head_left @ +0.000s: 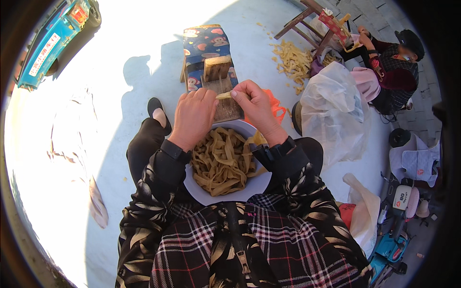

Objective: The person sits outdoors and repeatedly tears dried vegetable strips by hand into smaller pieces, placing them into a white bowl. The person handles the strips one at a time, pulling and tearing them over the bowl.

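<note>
My left hand [193,117] is curled over the left end of a short pale strip [224,95]. The thumb and fingers of my right hand [257,109] pinch its right end. Both hands are above a worn wooden board [228,110], which has an upright wooden block [217,68] on it. The board rests on a bench with a blue patterned cloth cover [206,42]. Below my wrists, a pale basin [201,197] in my lap holds a heap of tan, flat plant strips [221,165]. My left fingertips are partly hidden.
An orange plastic bag [274,104] lies beside the board. To the right are a large translucent plastic bag [331,115] and a pile of pale pieces [293,61]. Another person [390,75] sits by a wooden stand [302,21]. A blue vehicle [54,43] stands far left, a scooter [399,212] at right.
</note>
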Demonstrator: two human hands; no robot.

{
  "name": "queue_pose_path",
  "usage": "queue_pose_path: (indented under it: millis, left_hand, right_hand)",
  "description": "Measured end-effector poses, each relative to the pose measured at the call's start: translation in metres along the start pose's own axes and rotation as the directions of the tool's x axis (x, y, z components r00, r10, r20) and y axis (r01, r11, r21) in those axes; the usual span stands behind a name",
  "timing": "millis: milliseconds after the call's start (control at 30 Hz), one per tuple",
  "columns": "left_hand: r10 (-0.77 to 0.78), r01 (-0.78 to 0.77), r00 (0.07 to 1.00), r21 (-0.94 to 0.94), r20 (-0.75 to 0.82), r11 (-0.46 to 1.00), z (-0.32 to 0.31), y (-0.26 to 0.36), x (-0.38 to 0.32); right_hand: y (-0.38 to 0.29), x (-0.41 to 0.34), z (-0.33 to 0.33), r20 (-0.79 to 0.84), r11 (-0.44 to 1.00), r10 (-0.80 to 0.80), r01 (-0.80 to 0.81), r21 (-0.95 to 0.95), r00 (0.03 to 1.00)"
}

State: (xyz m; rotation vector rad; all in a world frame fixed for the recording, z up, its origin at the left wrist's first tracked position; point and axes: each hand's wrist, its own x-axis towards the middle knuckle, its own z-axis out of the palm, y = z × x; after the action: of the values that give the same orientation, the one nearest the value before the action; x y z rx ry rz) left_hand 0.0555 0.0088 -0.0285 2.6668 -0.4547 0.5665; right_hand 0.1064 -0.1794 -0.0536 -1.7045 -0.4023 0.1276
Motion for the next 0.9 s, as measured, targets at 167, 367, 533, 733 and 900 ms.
queue_pose_path:
  millis: [167,367,533,733,900]
  left_hand:
    - [-0.018,0.019,0.981,-0.002,0.195,1.000,-0.006,0.006,-0.006]
    - [-0.254,0.453,0.891,-0.703,0.377,0.548,-0.025,0.035,-0.025]
    - [-0.074,0.412,0.881,-0.836,0.467,-0.362,-0.057,0.041,-0.032]
    - [0.099,-0.048,0.992,-0.479,0.082,0.876,-0.073,0.055,-0.034]
    - [0.207,-0.164,0.972,-0.314,0.107,0.935,-0.060,0.052,-0.035]
  right_hand:
    - [0.009,0.002,0.000,-0.018,0.976,0.079,-0.081,-0.203,0.997]
    - [-0.027,-0.043,-0.002,0.167,0.994,0.045,-0.061,0.092,0.985]
    - [-0.055,-0.064,-0.010,0.255,0.987,0.136,-0.154,0.054,0.957]
    - [-0.067,-0.081,-0.004,0.311,0.979,0.120,-0.165,0.123,0.943]
    - [-0.063,-0.079,0.002,0.330,0.772,0.370,-0.485,0.412,0.868]
